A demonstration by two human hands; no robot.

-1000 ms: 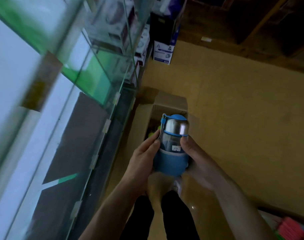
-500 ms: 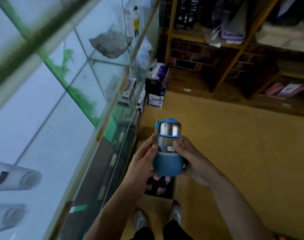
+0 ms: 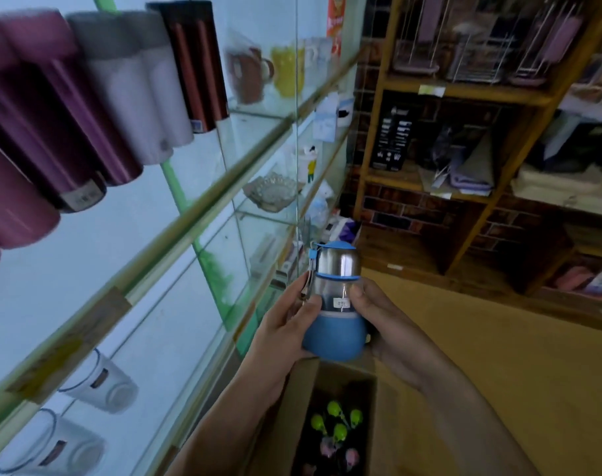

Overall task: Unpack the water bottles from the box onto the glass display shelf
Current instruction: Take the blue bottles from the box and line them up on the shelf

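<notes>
Head view: one water bottle (image 3: 335, 304) is held upright over the open cardboard box (image 3: 299, 400), beside the glass display shelf (image 3: 176, 231) and not yet on it. The left hand (image 3: 286, 324) curls round its side, and the right hand (image 3: 385, 324) wraps the other side, thumb pressed near the price sticker. Squat body: matte blue sleeve, clear band, smooth steel shoulder, blue cap with strap. Likely risks: a slip on the slick upper half drops it onto the green-capped bottles (image 3: 337, 420) below, or a hard set-down knocks the glass pane or the crowded tumblers (image 3: 121, 97).

Left hand (image 3: 286, 333) and right hand (image 3: 392, 326) side by side, fingers (image 3: 297, 291) curled inward.
</notes>
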